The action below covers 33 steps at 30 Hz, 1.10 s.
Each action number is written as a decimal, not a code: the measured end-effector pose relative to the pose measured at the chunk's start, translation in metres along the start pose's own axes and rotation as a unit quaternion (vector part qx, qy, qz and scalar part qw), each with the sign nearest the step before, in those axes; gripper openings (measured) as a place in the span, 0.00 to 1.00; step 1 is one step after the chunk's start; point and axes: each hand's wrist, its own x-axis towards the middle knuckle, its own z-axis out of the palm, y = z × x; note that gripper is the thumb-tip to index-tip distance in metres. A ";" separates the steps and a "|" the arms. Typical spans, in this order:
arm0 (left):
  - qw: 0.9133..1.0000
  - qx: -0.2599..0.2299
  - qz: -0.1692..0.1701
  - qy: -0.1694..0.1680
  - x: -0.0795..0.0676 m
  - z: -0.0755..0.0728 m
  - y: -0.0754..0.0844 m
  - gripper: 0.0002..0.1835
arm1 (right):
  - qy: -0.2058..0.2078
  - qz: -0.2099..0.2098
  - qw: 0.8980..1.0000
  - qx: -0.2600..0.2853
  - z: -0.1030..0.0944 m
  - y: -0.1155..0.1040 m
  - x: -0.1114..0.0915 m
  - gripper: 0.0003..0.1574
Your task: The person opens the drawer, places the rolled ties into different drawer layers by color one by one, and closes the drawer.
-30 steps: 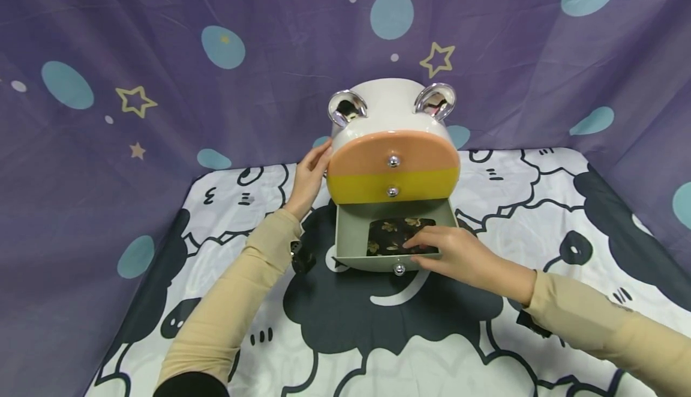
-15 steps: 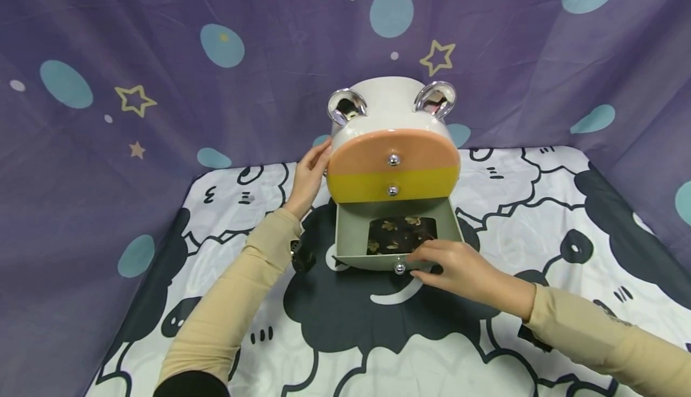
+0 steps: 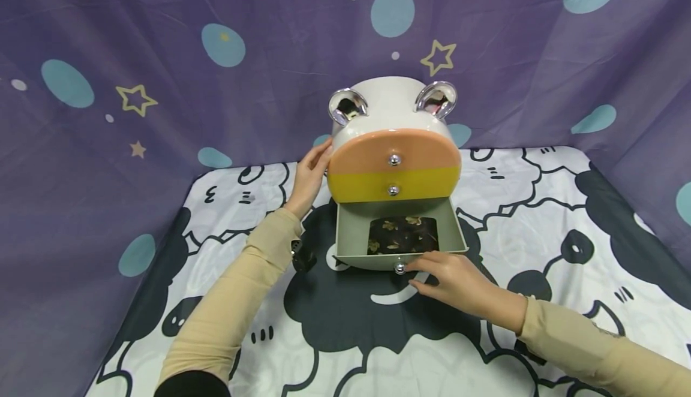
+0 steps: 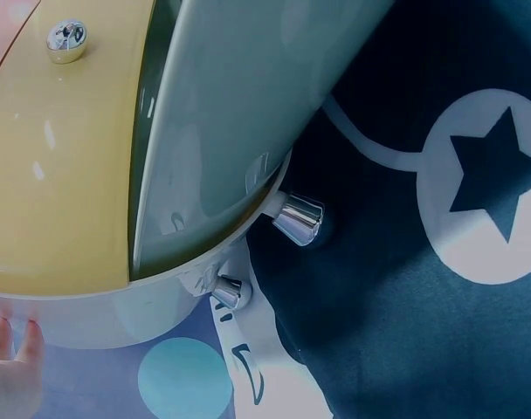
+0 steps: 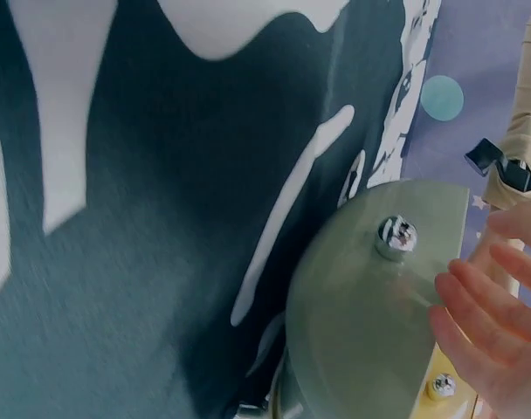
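Observation:
A white drawer cabinet (image 3: 391,100) with silver ears stands on the cloth. Its orange drawer (image 3: 421,148) and yellow drawer (image 3: 356,190) are closed, while the pale green bottom drawer (image 3: 348,229) is pulled out. In it lies a flat, dark item (image 3: 402,235) with a gold flower print. My left hand (image 3: 309,175) rests its extended fingers against the cabinet's left side, fingertips (image 4: 31,336) at the wall in the left wrist view. My right hand (image 3: 456,280) is at the green drawer's front, fingers loosely bent beside the silver knob (image 5: 396,237) and not around it.
A patterned cloth (image 3: 442,361) with cartoon sheep covers the table. Behind and at the sides hangs a purple curtain (image 3: 291,103) with stars and blue ovals. Silver feet (image 4: 299,218) hold the cabinet up.
My right hand has withdrawn from the dark item inside the green drawer and come down and forward to the drawer's front by the knob. The left hand has stayed put.

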 end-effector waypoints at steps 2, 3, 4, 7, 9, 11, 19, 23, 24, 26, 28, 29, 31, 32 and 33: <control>1.000 0.001 -0.001 -0.003 -0.003 0.001 0.007 0.22 | 0.001 0.005 1.000 -0.012 0.003 0.000 -0.001 0.16; 1.000 0.002 -0.002 -0.005 -0.005 0.002 0.010 0.22 | 0.001 0.007 1.000 -0.017 0.004 0.000 -0.002 0.16; 1.000 0.003 -0.002 -0.006 -0.006 0.003 0.013 0.22 | 0.002 0.008 1.000 -0.021 0.005 0.000 -0.002 0.17; 1.000 0.010 -0.004 -0.008 -0.010 0.004 0.019 0.22 | 0.005 0.010 0.999 -0.033 0.009 0.000 -0.004 0.17; 1.000 0.010 -0.006 -0.007 -0.011 0.004 0.020 0.22 | 0.008 0.009 0.999 -0.042 0.012 0.001 -0.004 0.18; 1.000 0.012 -0.006 -0.005 -0.011 0.005 0.021 0.22 | 0.011 0.005 0.999 -0.052 0.014 0.001 -0.005 0.18; 1.000 0.011 -0.002 -0.006 -0.011 0.004 0.019 0.22 | 0.014 -0.021 0.996 -0.082 0.023 0.004 -0.006 0.21; 1.000 0.012 -0.006 -0.005 -0.011 0.004 0.020 0.22 | 0.012 -0.029 0.996 -0.089 0.027 0.005 -0.006 0.21; 1.000 0.013 -0.008 -0.006 -0.011 0.004 0.020 0.22 | 0.011 -0.030 0.995 -0.091 0.028 0.005 -0.006 0.21; 1.000 0.014 -0.011 -0.005 -0.011 0.003 0.020 0.22 | 0.009 -0.035 0.995 -0.096 0.030 0.006 -0.006 0.22; 1.000 0.015 -0.013 -0.005 -0.012 0.003 0.020 0.22 | 0.009 -0.038 0.994 -0.100 0.031 0.007 -0.006 0.22; 1.000 0.015 -0.014 -0.004 -0.012 0.003 0.020 0.22 | 0.008 -0.040 0.994 -0.101 0.032 0.007 -0.006 0.22; 1.000 0.017 -0.015 -0.004 -0.012 0.003 0.020 0.22 | 0.007 -0.041 0.994 -0.104 0.033 0.008 -0.006 0.22; 1.000 0.018 -0.015 -0.003 -0.011 0.003 0.020 0.22 | 0.007 -0.042 0.994 -0.104 0.034 0.008 -0.006 0.21; 1.000 0.018 -0.016 -0.003 -0.011 0.003 0.020 0.22 | 0.007 -0.042 0.994 -0.105 0.034 0.009 -0.005 0.21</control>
